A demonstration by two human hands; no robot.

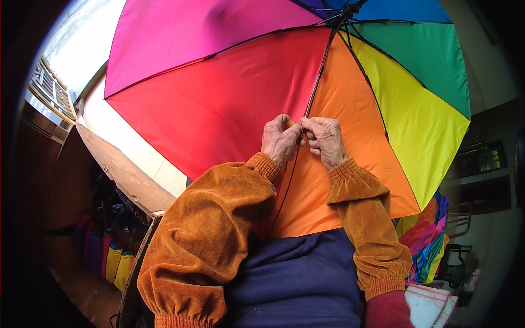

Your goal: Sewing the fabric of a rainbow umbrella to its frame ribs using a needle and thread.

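An open rainbow umbrella (235, 104) spreads in front of me with its inner side and black ribs facing me. Its panels run from pink and red through orange, yellow and green to blue. The dark hub (350, 10) is at the top. On the rib (321, 71) between the red and orange panels, both hands meet about midway along. My left hand (281, 139) pinches the rib from the red side. From the orange side, my right hand (325, 139) has thumb and forefinger closed at the same spot. Any thread or small part between the fingertips is too small to make out.
At the left stands an open cardboard box (117, 169) with folded umbrellas (116, 267), some yellow and purple, inside. More rainbow-coloured fabric (429, 240) is heaped at the right, near a dark metal frame (458, 259) and a white sheet or bag (432, 306). Shelves (484, 169) stand farther back.
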